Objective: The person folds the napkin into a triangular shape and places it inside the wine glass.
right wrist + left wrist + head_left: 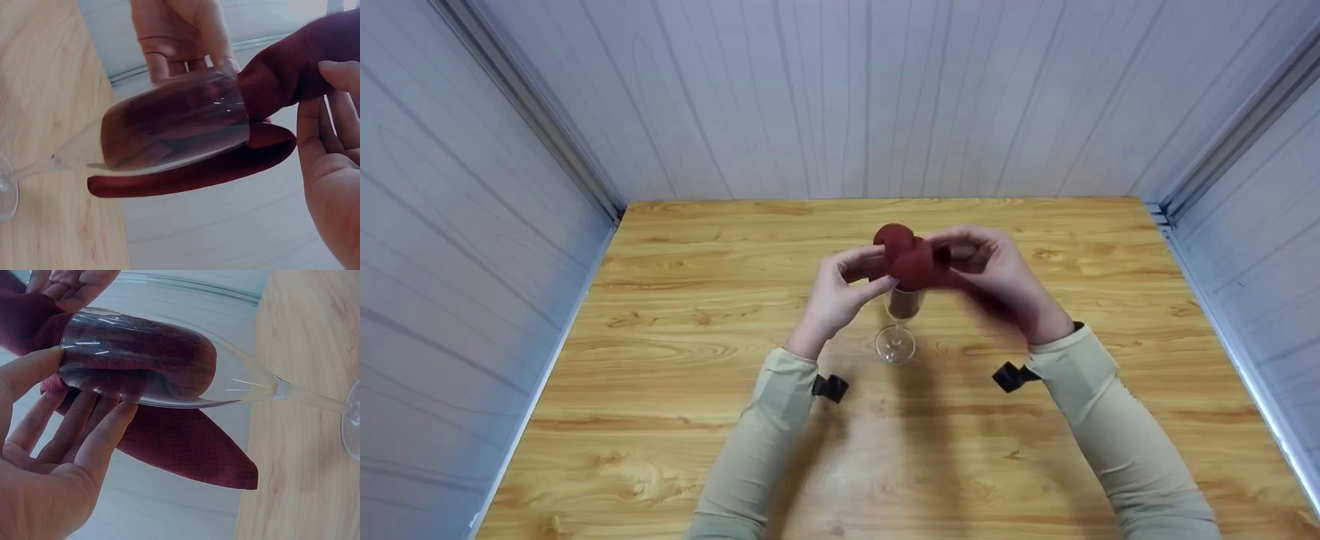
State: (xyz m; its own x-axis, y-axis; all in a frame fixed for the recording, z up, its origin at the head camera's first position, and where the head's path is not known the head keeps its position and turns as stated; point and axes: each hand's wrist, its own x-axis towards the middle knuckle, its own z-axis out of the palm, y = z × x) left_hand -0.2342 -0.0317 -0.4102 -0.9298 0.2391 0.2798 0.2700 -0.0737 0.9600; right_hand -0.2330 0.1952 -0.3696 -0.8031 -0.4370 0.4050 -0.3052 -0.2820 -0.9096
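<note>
A clear champagne flute [895,345] stands upright on the table. Part of a dark red cloth napkin [152,354] is stuffed inside its bowl, and the rest spreads out over the rim. One flap hangs down along the outside of the glass. My left hand [840,289] grips the flute near its rim, thumb on one side and fingers on the other, as the left wrist view shows. To the right of the rim, my right hand [1006,274] pinches the napkin's other end between thumb and fingers. Motion blurs the cloth below that hand in the head view.
The flute's foot rests on a wood-grain table [682,405]. White panelled walls [840,97] enclose the back and both sides. A small black camera mount sits at each wrist, the left mount [831,388] close to the table surface in view.
</note>
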